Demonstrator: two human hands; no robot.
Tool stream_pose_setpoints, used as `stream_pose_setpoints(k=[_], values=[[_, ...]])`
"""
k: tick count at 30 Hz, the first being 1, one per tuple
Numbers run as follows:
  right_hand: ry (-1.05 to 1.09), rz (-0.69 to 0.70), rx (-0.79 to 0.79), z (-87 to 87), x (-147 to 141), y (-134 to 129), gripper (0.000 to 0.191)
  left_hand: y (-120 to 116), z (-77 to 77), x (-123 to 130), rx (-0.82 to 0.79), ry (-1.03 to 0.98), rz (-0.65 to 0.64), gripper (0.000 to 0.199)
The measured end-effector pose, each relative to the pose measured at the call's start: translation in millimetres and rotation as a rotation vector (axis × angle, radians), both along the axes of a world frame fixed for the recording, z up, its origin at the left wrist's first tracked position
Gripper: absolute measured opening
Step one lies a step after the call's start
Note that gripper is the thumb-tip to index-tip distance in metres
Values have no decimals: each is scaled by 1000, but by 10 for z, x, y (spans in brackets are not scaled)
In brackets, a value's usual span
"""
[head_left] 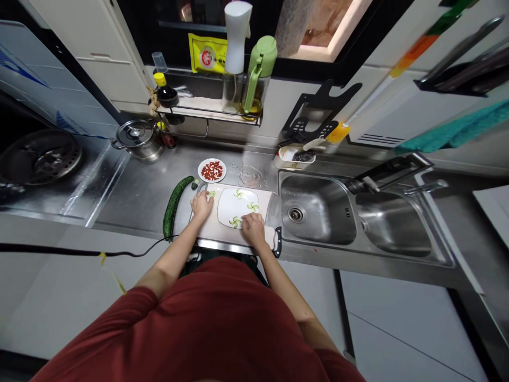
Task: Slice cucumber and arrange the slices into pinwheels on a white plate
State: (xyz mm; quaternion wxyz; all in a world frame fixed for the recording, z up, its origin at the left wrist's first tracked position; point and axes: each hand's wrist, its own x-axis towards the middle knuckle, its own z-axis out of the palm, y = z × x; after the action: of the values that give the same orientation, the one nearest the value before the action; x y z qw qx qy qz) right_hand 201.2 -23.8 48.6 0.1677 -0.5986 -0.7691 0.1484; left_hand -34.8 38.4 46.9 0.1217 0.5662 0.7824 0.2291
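A white rectangular plate (227, 205) lies on a pale cutting board (209, 225). Pinwheel-like groups of green-edged slices rest near its top, right and bottom edges, among them the lower group (235, 222). My left hand (201, 206) is at the board's left side, its fingertips at a few green slices (212, 194); whether it grips one is too small to tell. Over the plate's lower right corner is my right hand (253, 228), fingers bent down near the slices, their tips unclear. A long green cucumber (172, 206) lies left of the board, cut pieces (194, 184) beside it.
Behind the board sits a small plate of red pieces (212, 170). A steel pot (140, 140) stands at the back left, a double sink (318, 207) to the right. Bottles stand on a wall shelf (207, 107). A black-handled knife (278, 242) is at the board's right edge.
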Motion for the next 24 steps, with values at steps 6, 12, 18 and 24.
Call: stream_pose_setpoints(k=[6,12,18,24], values=[[45,-2,18,-19,12,-12,21,64,64,30,-177,119,32,32],[59,2,21,10,50,-1,21,69,75,80,-196,113,24,28],[76,0,24,23,44,15,21,97,23,63,-147,22,38,23],[80,3,19,17,32,1,21,114,-45,51,-67,-80,45,17]])
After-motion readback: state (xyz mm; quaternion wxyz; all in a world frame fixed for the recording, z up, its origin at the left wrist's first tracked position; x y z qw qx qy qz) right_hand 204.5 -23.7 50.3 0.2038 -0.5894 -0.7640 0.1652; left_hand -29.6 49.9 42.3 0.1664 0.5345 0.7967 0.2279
